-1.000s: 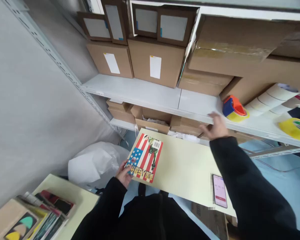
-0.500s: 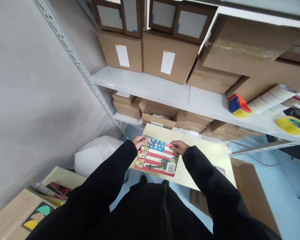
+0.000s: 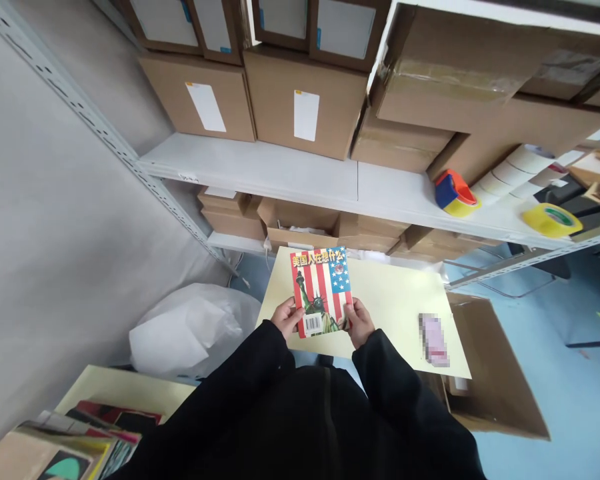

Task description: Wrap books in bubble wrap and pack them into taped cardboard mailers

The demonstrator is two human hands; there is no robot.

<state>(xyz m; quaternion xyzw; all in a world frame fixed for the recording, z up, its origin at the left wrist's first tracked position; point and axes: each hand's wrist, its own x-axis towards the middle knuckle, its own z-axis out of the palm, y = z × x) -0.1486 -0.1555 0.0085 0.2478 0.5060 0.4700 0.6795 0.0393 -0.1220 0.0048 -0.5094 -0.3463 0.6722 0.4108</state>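
Pale yellow and smooth, the table [image 3: 395,300] fills the centre of the frame before grey metal shelves [image 3: 300,177] stacked with brown cardboard boxes [image 3: 305,100]. At centre, a glossy flag-striped book [image 3: 321,290] lies flat on the table's near edge; the left hand [image 3: 286,317] and right hand [image 3: 360,321] pinch its lower corners. Tape rolls [image 3: 553,219] sit at upper right.

Grey wall [image 3: 45,220] left; white metal shelving [image 3: 280,175] with cardboard boxes [image 3: 305,100]; blue floor [image 3: 570,387].
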